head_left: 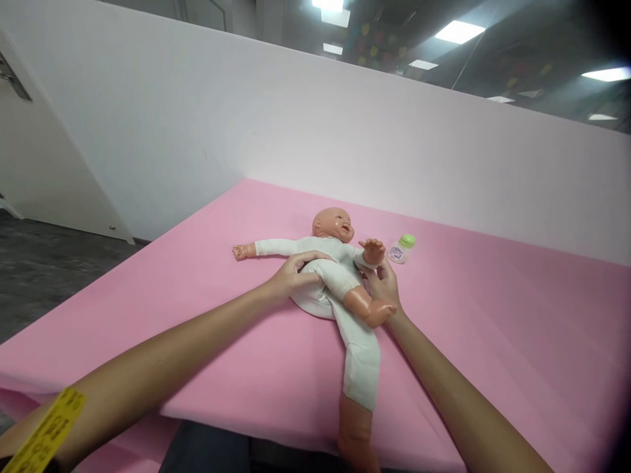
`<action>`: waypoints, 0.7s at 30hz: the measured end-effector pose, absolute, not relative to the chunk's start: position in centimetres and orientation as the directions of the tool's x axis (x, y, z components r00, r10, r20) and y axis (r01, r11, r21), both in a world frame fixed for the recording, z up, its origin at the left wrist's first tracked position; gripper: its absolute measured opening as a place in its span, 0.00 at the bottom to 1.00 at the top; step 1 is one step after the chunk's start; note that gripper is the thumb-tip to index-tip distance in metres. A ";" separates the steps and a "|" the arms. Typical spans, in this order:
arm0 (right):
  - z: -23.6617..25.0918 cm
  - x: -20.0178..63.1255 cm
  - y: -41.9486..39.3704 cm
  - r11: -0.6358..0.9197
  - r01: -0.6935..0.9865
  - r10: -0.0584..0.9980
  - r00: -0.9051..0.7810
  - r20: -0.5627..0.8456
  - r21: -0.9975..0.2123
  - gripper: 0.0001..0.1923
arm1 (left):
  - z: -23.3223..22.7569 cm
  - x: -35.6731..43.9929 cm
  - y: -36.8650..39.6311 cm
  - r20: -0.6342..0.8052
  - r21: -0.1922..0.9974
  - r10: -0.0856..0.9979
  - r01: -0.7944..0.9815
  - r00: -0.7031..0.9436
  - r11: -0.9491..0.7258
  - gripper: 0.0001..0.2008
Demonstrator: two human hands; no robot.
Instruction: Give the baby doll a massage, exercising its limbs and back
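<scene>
Nearest the lens, at lower left of the frame, one yellow printed wristband [46, 430] sits on the left forearm; its lettering cannot be read and the arm is cut off by the frame edge.

Largest item: one pink bench [493, 315], filling the centre and right, its near edge partly hidden behind the arms. One white partition wall [345, 131] stands behind it.

One baby doll [340, 276] in a white suit lies on its back at mid-frame, head toward the wall. One leg runs down to the bottom edge, where the foot is cut off; the other leg is bent up across the body.

Left hand [293, 276]: fingers [308, 257] curled over the doll's hip and waist, gripping the suit. The palm is not visible.

Right hand [383, 286]: mostly hidden behind the raised leg and foot. Its fingers reach up to touch the doll's forearm; whether they close round it cannot be told.

Smallest: one white bottle with green cap [401, 248], lying just beside the doll's raised hand, apart from both hands. Label illegible.
</scene>
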State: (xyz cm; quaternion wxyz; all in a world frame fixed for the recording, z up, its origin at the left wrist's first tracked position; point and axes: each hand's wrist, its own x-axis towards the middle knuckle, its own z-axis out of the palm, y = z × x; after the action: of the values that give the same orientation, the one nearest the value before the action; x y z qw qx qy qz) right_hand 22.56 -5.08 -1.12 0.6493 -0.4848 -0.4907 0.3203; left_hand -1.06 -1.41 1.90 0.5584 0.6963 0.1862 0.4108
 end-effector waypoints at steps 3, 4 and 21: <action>-1.4 23.0 -4.9 0.312 0.007 0.876 0.385 0.290 -0.950 0.18 | 2.0 -1.5 -0.9 0.271 0.959 0.705 -0.244 0.655 -0.142 0.21; -1.5 23.1 -4.8 0.307 -0.021 0.872 0.407 0.273 -0.951 0.18 | 2.1 -1.7 -0.8 0.248 0.963 0.702 -0.248 0.668 -0.105 0.21; -1.0 23.5 -4.5 0.115 -0.316 0.841 0.536 -0.077 -0.942 0.14 | 3.0 -3.1 1.1 0.186 0.982 0.378 -0.163 0.907 -0.092 0.22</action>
State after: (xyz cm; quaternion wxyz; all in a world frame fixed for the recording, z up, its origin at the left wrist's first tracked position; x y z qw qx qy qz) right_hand 23.48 -4.50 -0.99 0.7033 -0.5229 -0.2507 0.4112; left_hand -3.13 1.10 2.99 0.6697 0.7106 0.0755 0.2021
